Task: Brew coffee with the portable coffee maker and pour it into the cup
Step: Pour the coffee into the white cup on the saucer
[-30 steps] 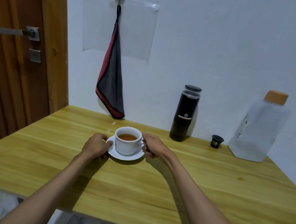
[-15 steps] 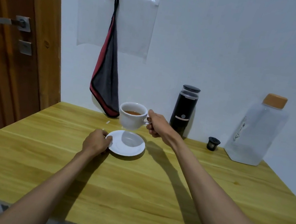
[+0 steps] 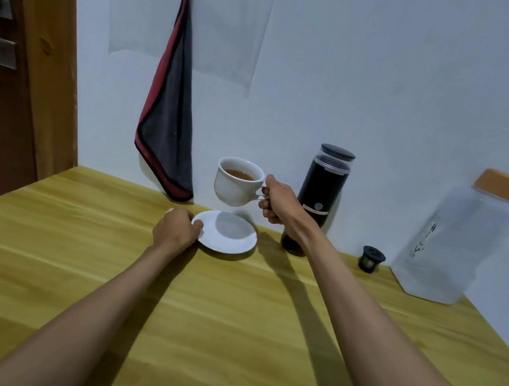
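A white cup with brown coffee in it hangs in the air above the white saucer, tilted slightly. My right hand grips the cup by its handle. My left hand holds the saucer's left rim on the wooden table. The black portable coffee maker stands upright by the wall, just behind my right hand, its base partly hidden by my wrist.
A small black filter cap sits right of the coffee maker. A clear water bottle with an orange lid stands at the far right. A grey-and-red cloth hangs on the wall, and a wooden door is at the left.
My right hand has lifted the cup off the saucer and raised it higher. My left hand has stayed on the saucer's rim. The view has tilted down and closer.
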